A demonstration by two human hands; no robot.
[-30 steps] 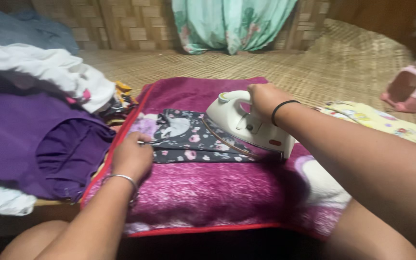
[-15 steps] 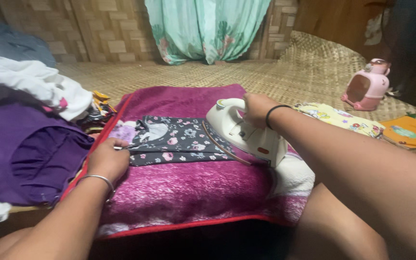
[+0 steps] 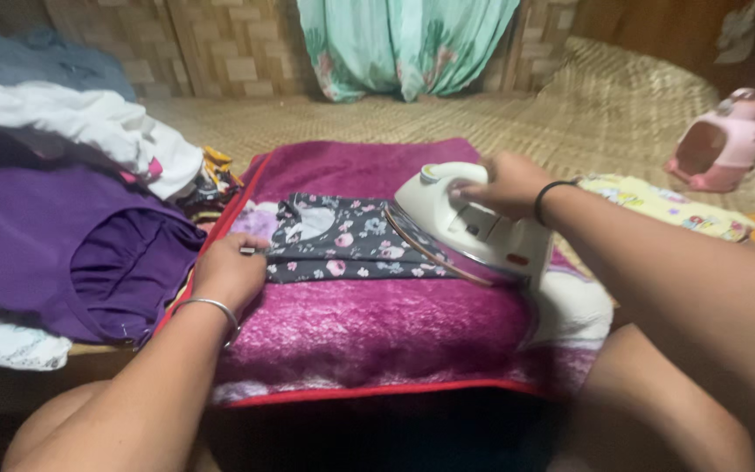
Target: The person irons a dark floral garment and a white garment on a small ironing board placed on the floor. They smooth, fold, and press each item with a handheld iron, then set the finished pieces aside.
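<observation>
1. Head cam, starting at 9 o'clock: purple clothes (image 3: 63,236) piled beside the blanket (image 3: 377,332).
2. Left hand (image 3: 231,273) sits at the garment's (image 3: 351,240) 9 o'clock edge, fingers together, pinning the hem flat. I'd keep it taut and well away from the hot plate.
3. Garment lies mid-blanket, between both hands.
4. Right hand (image 3: 504,183) is wrapped tight round the iron (image 3: 474,227) handle at 3 o'clock; the soleplate rests on the cloth's right end. Best to glide slowly, no parking.

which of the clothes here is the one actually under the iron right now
The dark grey flowered garment, spread flat on the magenta blanket. The white iron, held by the right hand, rests on its right end; the purple clothes and white ones lie piled aside.
</observation>
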